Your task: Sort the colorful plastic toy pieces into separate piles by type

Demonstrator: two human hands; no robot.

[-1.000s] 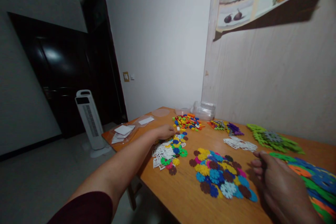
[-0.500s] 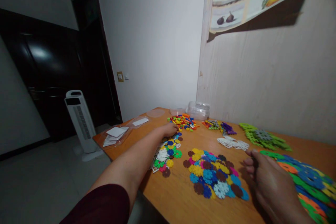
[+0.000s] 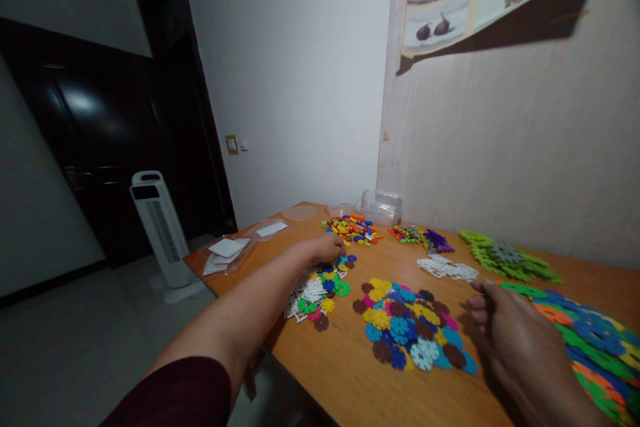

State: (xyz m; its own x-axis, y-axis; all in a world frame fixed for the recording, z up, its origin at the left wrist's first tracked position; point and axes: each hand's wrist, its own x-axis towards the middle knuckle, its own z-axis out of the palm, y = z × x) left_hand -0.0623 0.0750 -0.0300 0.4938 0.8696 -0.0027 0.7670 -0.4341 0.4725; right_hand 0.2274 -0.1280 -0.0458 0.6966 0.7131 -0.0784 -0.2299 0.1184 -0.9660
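Fingers of the right hand are hanging loosely curled; whether they are holding anything cannot be told. The hand is hovering between the large flat pieces and the disc pile. A low sweep of this wrist could be scattering outer discs and blending the two groups.

Farther in, the left forearm is crossing the table's edge and hiding part of the mixed pile, which is lying just inside that edge. Should the arm be dropping or dragging, white pieces and discs could be falling to the floor. The pile's long axis is running away from the wearer, leaning slightly right, its far end pointing toward the small bricks. Single discs, being round, are showing no long axis.

At that far end, the left hand is pointing its fingers downward; their grip and contact cannot be told.
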